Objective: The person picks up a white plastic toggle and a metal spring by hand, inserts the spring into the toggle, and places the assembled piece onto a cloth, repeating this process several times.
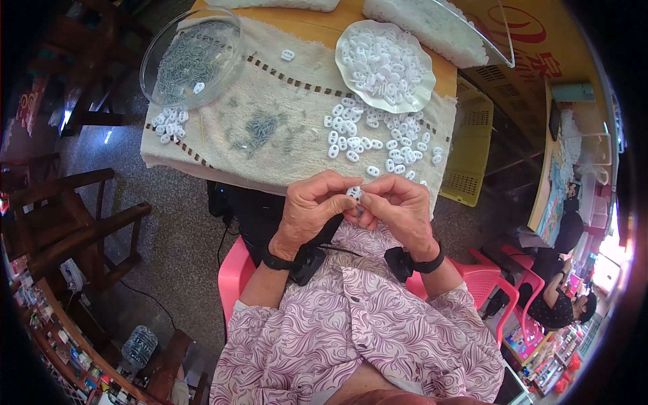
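My left hand (307,209) and my right hand (403,210) meet just off the near edge of the cloth-covered table. Pinched between their fingertips is a small white oval plastic piece with two holes (354,193). Both hands are closed on it, and the curled fingers partly hide it. Beyond them, similar white two-hole pieces (352,156) lie scattered on the cloth. A loose heap of small grey metal pieces, which look like springs (262,129), lies left of these.
A clear round bowl (146,75) of grey pieces stands far left, beside a small white pile (169,125). A scalloped white plate (425,94) heaped with white pieces sits far right. A yellow crate (468,145) is right of the table. Another person (553,300) sits at right.
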`<action>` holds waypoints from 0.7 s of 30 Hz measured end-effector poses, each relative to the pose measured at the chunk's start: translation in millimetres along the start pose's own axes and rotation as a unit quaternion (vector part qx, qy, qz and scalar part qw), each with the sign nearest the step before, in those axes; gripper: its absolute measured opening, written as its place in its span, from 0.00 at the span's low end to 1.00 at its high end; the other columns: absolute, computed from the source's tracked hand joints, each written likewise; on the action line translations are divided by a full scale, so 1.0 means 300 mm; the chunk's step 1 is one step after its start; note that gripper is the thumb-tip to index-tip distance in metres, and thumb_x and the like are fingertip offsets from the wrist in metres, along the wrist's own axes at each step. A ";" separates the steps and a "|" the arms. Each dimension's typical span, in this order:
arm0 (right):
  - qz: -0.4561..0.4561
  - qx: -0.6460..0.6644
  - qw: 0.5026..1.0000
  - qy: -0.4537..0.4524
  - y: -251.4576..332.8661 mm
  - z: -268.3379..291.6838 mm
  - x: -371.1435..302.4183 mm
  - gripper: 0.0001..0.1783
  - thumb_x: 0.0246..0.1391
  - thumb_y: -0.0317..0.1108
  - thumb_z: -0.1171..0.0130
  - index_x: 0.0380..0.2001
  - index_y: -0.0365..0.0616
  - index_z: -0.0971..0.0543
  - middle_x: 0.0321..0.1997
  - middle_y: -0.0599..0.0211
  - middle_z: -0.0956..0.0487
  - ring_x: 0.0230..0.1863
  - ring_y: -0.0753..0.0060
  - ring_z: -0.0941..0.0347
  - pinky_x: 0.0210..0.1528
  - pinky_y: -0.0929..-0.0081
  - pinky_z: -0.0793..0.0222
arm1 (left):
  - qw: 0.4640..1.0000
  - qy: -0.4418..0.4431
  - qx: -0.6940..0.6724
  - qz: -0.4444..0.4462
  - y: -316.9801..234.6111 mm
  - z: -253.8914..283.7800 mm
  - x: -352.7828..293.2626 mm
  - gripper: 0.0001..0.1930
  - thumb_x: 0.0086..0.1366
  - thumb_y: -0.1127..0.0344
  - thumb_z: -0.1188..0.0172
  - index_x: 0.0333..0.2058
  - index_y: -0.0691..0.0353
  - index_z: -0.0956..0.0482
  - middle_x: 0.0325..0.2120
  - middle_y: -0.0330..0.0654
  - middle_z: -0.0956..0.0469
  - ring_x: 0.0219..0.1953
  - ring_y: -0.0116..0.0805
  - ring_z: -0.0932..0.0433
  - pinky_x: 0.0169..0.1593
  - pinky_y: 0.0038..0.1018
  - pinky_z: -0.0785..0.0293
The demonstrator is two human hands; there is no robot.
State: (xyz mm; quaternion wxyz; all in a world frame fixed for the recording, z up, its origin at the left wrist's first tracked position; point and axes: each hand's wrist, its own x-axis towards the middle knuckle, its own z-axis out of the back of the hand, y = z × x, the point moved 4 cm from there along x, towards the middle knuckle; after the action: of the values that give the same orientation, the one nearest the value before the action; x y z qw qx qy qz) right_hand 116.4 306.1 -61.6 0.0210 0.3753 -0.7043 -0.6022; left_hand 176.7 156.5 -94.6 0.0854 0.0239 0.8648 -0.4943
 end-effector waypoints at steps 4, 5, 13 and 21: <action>0.012 -0.019 1.000 -0.009 0.003 -0.003 -0.005 0.05 0.55 0.21 0.42 0.36 0.31 0.23 0.28 0.61 0.20 0.26 0.77 0.22 0.26 0.83 0.23 | 1.000 0.006 -0.002 0.001 -0.002 -0.004 0.000 0.12 0.60 0.80 0.41 0.44 0.71 0.22 0.32 0.39 0.24 0.30 0.24 0.22 0.34 0.18 0.24; 0.037 -0.035 0.999 -0.007 0.007 -0.005 -0.006 0.05 0.54 0.21 0.42 0.35 0.31 0.23 0.29 0.61 0.20 0.26 0.78 0.22 0.26 0.83 0.23 | 1.000 0.006 -0.002 0.001 -0.002 -0.007 -0.001 0.12 0.60 0.80 0.41 0.44 0.71 0.22 0.32 0.39 0.24 0.30 0.24 0.22 0.34 0.18 0.24; 0.043 -0.007 0.999 -0.023 0.008 -0.019 -0.019 0.05 0.55 0.21 0.42 0.36 0.31 0.23 0.30 0.61 0.19 0.26 0.78 0.22 0.27 0.84 0.23 | 1.000 -0.013 -0.020 0.020 0.013 -0.003 -0.004 0.13 0.60 0.78 0.40 0.45 0.71 0.22 0.31 0.38 0.23 0.30 0.22 0.22 0.34 0.17 0.24; 0.059 -0.045 0.997 -0.016 0.013 -0.009 -0.011 0.06 0.54 0.20 0.41 0.35 0.31 0.22 0.30 0.62 0.20 0.26 0.78 0.22 0.26 0.84 0.23 | 1.000 0.002 0.012 -0.005 -0.004 -0.005 0.000 0.12 0.60 0.79 0.41 0.44 0.71 0.22 0.31 0.39 0.24 0.29 0.23 0.22 0.34 0.18 0.24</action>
State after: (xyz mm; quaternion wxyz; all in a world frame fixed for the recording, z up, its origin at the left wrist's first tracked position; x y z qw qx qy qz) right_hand 118.1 305.7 -56.2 0.0622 0.3219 -0.6976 -0.6371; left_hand 176.4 157.2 -92.8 0.0810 0.0215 0.8592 -0.5047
